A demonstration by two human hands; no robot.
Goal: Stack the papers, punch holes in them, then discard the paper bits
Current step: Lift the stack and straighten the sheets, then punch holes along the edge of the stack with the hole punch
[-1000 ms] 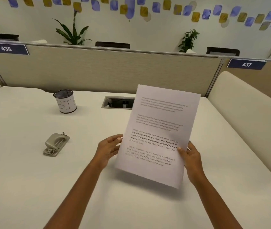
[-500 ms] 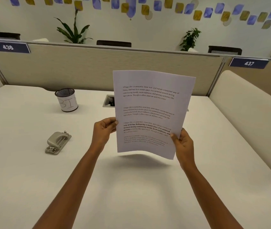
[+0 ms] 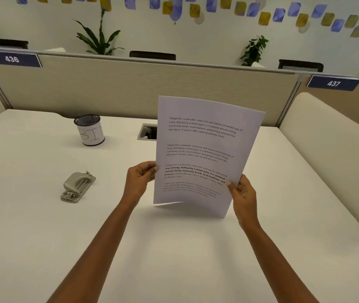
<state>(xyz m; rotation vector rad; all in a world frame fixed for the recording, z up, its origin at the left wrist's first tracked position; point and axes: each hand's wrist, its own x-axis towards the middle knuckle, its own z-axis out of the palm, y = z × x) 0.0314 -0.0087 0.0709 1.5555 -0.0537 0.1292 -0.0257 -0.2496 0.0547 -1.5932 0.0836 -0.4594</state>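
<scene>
I hold a stack of white printed papers [image 3: 205, 149] nearly upright above the white desk [image 3: 174, 248], its bottom edge close to the surface and curling a little. My left hand [image 3: 140, 179] pinches the stack's left edge and my right hand [image 3: 241, 193] grips its lower right edge. A grey metal hole punch [image 3: 76, 186] lies on the desk to the left of my left hand, untouched. Farther back on the left stands a mesh cup labelled "BIN" [image 3: 90, 130].
A cable cut-out [image 3: 146, 132] in the desk is partly hidden behind the papers. Beige partition panels [image 3: 108, 88] close the desk's far side, and a padded divider [image 3: 338, 149] runs along the right.
The papers went from lying tilted over the desk to standing nearly upright, then dropped slightly toward the surface. Both hands kept their grip on the side edges.
</scene>
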